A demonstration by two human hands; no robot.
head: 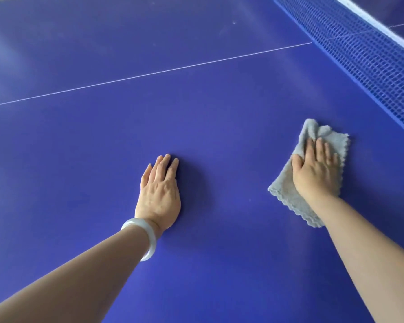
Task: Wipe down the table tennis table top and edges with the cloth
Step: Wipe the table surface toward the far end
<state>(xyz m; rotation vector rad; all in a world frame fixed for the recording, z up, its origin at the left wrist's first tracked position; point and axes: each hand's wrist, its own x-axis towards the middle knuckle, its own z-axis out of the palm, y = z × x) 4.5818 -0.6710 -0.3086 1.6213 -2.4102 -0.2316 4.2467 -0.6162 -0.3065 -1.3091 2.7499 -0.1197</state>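
The table top fills the view, its edges out of sight. The net crosses its far right end, and a sweep pushed too far could snag the mesh. The cloth lies just short of the net, pressed flat under the straight-fingered right hand; its bunched far corner may roll and leave streaks. The left hand rests open on bare surface nearer the middle and may leave prints, and its bangle could scratch.
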